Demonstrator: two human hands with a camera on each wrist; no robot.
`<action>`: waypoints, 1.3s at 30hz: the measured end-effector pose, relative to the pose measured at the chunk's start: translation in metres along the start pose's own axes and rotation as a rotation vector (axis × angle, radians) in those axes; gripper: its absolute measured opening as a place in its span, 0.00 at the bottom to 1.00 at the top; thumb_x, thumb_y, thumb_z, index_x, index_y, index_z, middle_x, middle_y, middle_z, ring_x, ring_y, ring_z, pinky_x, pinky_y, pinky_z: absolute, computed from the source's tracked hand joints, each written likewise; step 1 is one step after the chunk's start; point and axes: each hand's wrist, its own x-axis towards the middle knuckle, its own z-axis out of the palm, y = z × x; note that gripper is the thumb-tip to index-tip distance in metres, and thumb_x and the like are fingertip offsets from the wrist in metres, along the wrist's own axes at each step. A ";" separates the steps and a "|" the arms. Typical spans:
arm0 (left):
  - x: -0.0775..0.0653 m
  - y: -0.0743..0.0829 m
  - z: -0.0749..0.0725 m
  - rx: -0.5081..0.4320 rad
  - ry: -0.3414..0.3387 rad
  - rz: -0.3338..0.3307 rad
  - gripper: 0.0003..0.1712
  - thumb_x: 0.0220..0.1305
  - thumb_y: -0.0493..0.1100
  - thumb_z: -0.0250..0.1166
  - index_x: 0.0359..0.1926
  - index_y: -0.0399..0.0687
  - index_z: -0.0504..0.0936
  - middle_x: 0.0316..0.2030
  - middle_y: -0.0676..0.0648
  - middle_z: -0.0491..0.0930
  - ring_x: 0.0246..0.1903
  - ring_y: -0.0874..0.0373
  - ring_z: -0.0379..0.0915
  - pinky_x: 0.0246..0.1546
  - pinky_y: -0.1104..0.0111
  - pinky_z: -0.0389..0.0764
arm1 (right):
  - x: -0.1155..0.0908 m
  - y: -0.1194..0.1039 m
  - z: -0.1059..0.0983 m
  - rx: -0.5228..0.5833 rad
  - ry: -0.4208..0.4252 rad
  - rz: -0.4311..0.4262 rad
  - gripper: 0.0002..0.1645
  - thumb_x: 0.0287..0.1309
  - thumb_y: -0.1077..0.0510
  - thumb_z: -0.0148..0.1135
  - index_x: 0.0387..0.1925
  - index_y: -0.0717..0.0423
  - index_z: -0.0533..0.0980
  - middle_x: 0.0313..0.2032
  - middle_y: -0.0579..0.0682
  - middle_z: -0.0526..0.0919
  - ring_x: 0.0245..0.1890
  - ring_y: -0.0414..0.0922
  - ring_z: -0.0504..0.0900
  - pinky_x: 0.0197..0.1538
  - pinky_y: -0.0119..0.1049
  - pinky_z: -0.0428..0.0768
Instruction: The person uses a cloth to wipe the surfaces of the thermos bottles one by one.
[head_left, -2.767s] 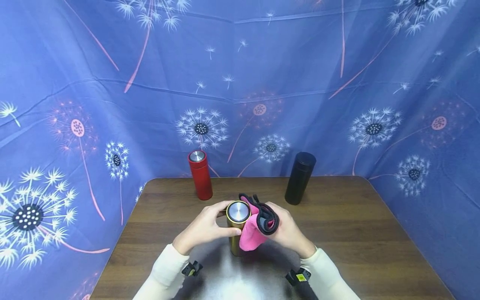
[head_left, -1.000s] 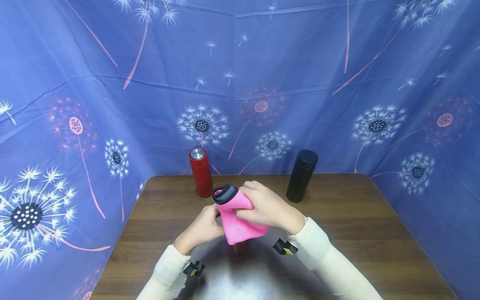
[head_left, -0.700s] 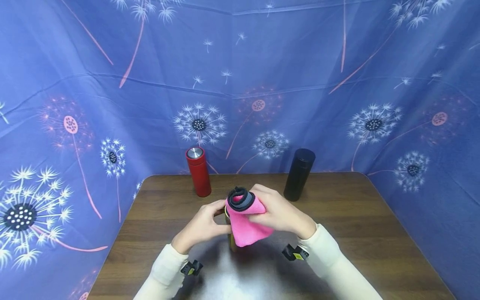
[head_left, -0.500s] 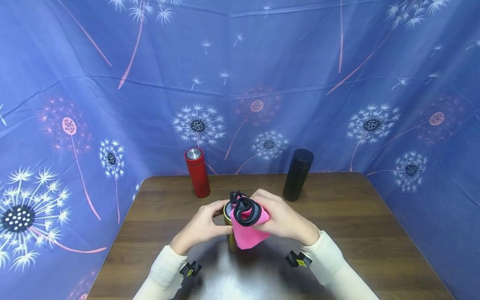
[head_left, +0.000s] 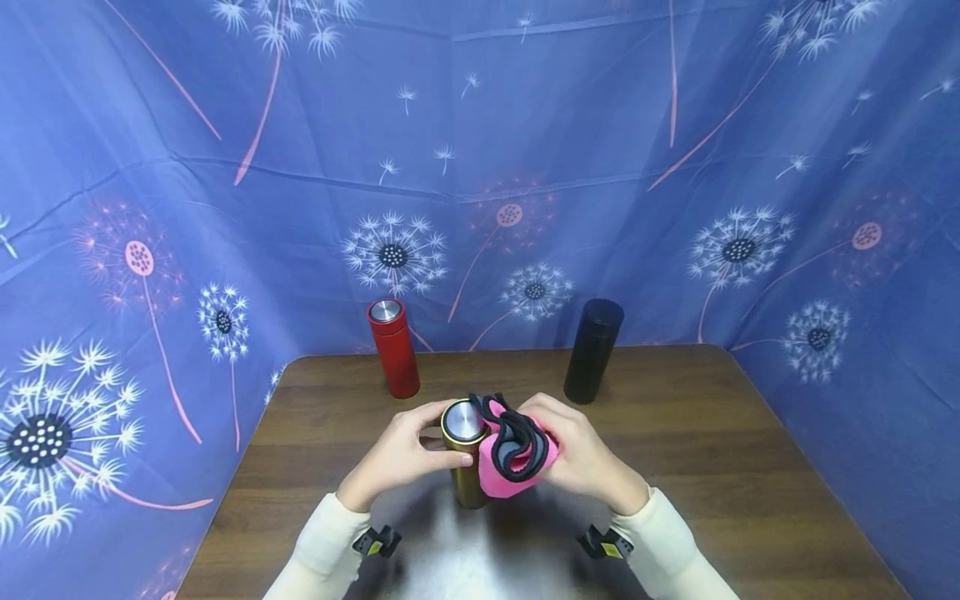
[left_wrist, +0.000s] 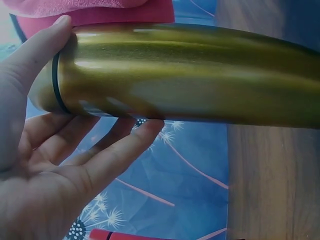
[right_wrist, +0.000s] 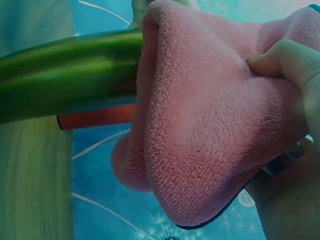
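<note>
A gold vacuum flask [head_left: 471, 485] with a silver-topped lid stands upright on the table in the head view. My left hand [head_left: 397, 457] grips it near the top, thumb on the near side; the left wrist view shows the fingers around the flask's gold wall [left_wrist: 190, 75]. In my right hand [head_left: 588, 460] is a bunched pink cloth [head_left: 495, 482] with black edging and a grey underside. It lies against the flask's right side, close to the lid. Fleecy pile shows on the cloth [right_wrist: 205, 125] in the right wrist view, where the thumb pinches it.
Behind the left hand stands a red flask [head_left: 397, 358] with a silver lid. A black flask [head_left: 592, 358] stands at the back right. The brown wooden table [head_left: 735, 467] ends at a blue dandelion-print curtain [head_left: 637, 233] behind and at both sides.
A second ago the cloth covered the gold flask's top; my right hand has drawn it rightward and down, uncovering the lid. My left hand keeps its hold. The red and black flasks stay put.
</note>
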 end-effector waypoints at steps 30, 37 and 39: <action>-0.025 -0.016 -0.029 -0.888 0.378 0.251 0.15 0.72 0.32 0.58 0.58 0.37 0.75 0.48 0.42 0.83 0.45 0.51 0.83 0.47 0.51 0.82 | 0.004 -0.032 -0.042 0.047 0.221 0.019 0.22 0.62 0.49 0.69 0.42 0.66 0.79 0.38 0.54 0.81 0.39 0.44 0.79 0.49 0.26 0.76; -0.028 -0.021 -0.028 -1.012 0.378 0.279 0.13 0.77 0.40 0.54 0.55 0.40 0.79 0.45 0.43 0.84 0.46 0.50 0.82 0.49 0.51 0.82 | 0.001 -0.033 -0.040 0.076 0.255 0.060 0.26 0.39 0.72 0.76 0.45 0.68 0.78 0.40 0.54 0.81 0.41 0.43 0.79 0.51 0.27 0.76; -0.028 -0.022 -0.028 -1.045 0.380 0.285 0.14 0.78 0.41 0.53 0.56 0.40 0.78 0.46 0.42 0.84 0.47 0.50 0.82 0.50 0.50 0.80 | 0.002 -0.033 -0.039 0.086 0.262 0.061 0.28 0.35 0.75 0.75 0.45 0.68 0.78 0.40 0.55 0.81 0.41 0.43 0.79 0.51 0.28 0.76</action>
